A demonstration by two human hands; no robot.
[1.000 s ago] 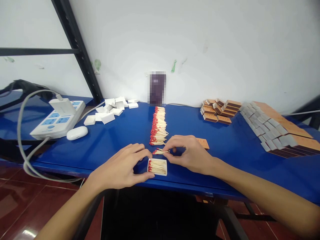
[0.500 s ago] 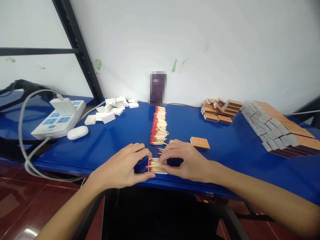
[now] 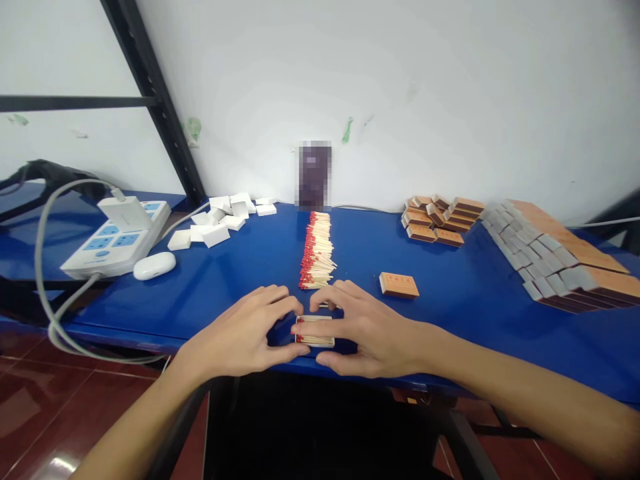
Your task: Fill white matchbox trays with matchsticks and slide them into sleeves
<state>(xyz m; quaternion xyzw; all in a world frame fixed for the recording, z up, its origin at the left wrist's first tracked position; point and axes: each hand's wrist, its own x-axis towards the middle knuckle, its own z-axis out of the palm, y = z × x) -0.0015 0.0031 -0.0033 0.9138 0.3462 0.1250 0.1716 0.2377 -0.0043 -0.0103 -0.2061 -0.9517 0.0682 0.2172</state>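
The left hand (image 3: 250, 330) curls around the left end of a small white tray (image 3: 327, 346), thumb and forefinger apart at its two left corners; whether they press on it cannot be told. The right hand (image 3: 375, 327) is spread, one finger stretched across the red-tipped matches (image 3: 316, 339) inside the tray, its thumb lower, toward the near edge of the blue counter (image 3: 265, 267). The tray thus lies between both hands. Just beyond the right forefinger a few loose matches show, mostly hidden, and past the hands runs a long match pile (image 3: 317, 250). One orange matchbox (image 3: 399, 285) lies beyond the right wrist; farther off to the right hand's side are a small heap of matchboxes (image 3: 423, 233) and a large stack (image 3: 545, 267). Beyond the left hand sit scattered white pieces (image 3: 216, 235), with a rounded white case (image 3: 155, 266) and a power strip (image 3: 85, 263) farther left.
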